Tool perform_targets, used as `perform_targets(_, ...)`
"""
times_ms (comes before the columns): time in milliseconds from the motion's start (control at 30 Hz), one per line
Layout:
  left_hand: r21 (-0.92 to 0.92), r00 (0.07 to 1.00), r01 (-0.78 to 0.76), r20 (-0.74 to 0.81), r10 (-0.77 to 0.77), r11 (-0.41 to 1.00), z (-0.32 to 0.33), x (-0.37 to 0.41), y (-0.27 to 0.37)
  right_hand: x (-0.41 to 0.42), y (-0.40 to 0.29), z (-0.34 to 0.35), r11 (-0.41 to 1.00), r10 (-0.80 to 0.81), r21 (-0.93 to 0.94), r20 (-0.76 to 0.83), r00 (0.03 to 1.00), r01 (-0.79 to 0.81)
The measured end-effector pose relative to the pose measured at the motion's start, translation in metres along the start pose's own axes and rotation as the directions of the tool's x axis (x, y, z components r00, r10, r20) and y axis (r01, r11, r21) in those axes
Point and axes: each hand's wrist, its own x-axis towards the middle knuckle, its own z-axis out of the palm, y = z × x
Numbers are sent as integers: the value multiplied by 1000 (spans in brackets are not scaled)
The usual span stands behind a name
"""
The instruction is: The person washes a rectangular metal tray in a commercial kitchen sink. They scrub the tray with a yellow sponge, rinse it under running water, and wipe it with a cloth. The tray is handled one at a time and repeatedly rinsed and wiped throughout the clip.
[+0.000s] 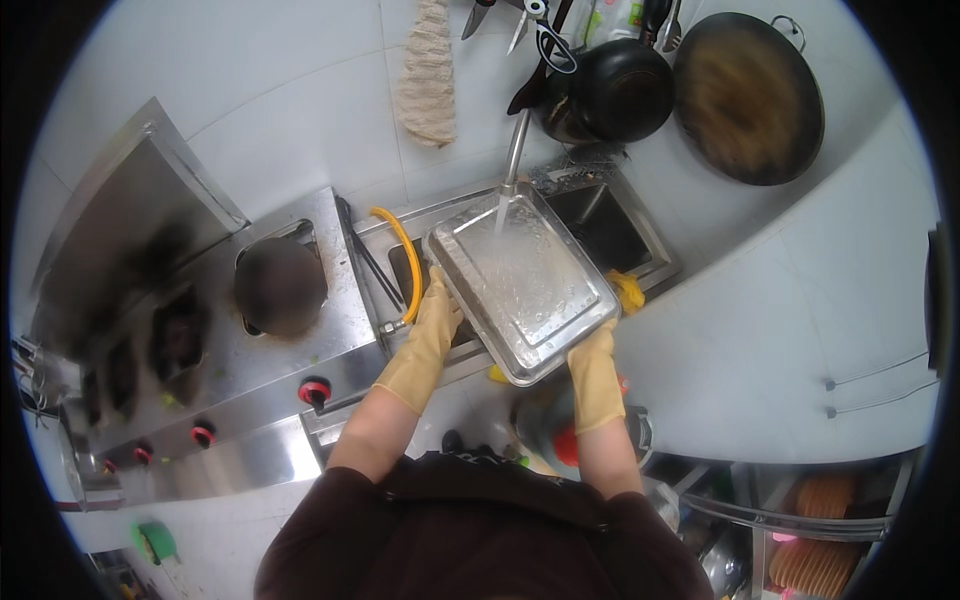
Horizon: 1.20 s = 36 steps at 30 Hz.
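Observation:
A rectangular stainless steel tray (pixel 529 277) is held tilted over the sink, wet with drops across its face. Water runs onto its upper part from the metal faucet (pixel 515 150). My left hand (pixel 435 315), in a pale yellow rubber glove, grips the tray's left long edge. At the lower right corner, my right hand (pixel 594 356), gloved alike, holds the rim; its fingertips are partly hidden. The sink (pixel 660 259) shows around the tray, with a dark basin on the right. A yellow cloth (pixel 627 291) lies by the sink's right edge.
Left of the sink is a steel gas stove (pixel 345 300) with red-ringed knobs. A yellow hose (pixel 411 259) curves beside black tongs or rods (pixel 375 266). Black pans (pixel 622 90), scissors (pixel 551 37) and a large wok (pixel 748 97) hang on the wall. A bin (pixel 536 420) stands below.

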Motion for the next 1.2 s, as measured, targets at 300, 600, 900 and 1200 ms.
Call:
perform_targets(300, -703, 717, 611, 686, 124, 364, -81, 114, -44, 9, -6, 4, 998, 34, -56, -83, 996, -39)
perform_targets(600, -246, 974, -138, -207, 87, 959, -25, 24, 42, 75, 18, 10, 960, 278, -6, -73, 958, -279)
perform_targets(900, -84, 793, -433, -508, 335, 898, 1, -24, 64, 83, 44, 55, 940, 339, -2, 122, 933, -342)
perform_targets(1200, -570, 969, -247, -147, 199, 784, 1, 35, -13, -6, -43, 44, 977, 160, -129, -77, 984, -169)
